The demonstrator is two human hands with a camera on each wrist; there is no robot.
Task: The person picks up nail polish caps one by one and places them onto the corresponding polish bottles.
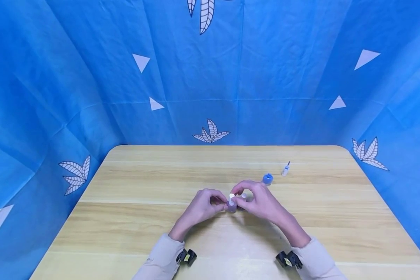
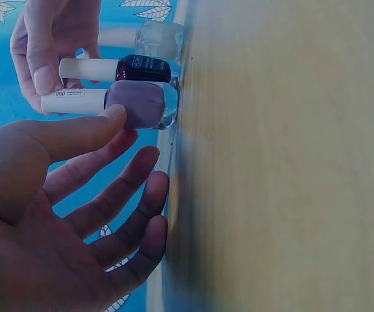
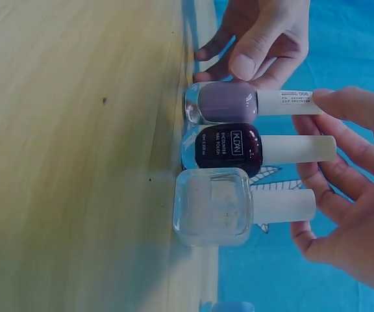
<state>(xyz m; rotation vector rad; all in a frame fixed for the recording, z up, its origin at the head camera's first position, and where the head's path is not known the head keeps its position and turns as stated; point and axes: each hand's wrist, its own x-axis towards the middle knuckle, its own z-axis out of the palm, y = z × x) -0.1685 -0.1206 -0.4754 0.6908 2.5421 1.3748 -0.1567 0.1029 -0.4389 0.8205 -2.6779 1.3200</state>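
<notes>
A mauve nail polish bottle (image 3: 229, 102) with a white cap (image 3: 284, 101) stands on the table between the two hands. My left hand (image 1: 203, 204) pinches the bottle's glass body between thumb and index finger, the other fingers spread loosely. At the top, my right hand (image 1: 262, 200) pinches the white cap with thumb and index finger. The cap still sits on the bottle's neck. Close beside it stands a dark red nail polish bottle (image 3: 252, 156), capped in white. A clear nail polish bottle (image 3: 213, 211) with a white cap is beside that one, under the right hand.
Beyond the right hand, a blue nail polish bottle (image 1: 267, 179) stands uncapped. To its right is a white brush cap (image 1: 285, 170), brush tip pointing away. The wooden table (image 1: 126, 217) meets a blue patterned curtain (image 1: 203, 70) at the back and sides.
</notes>
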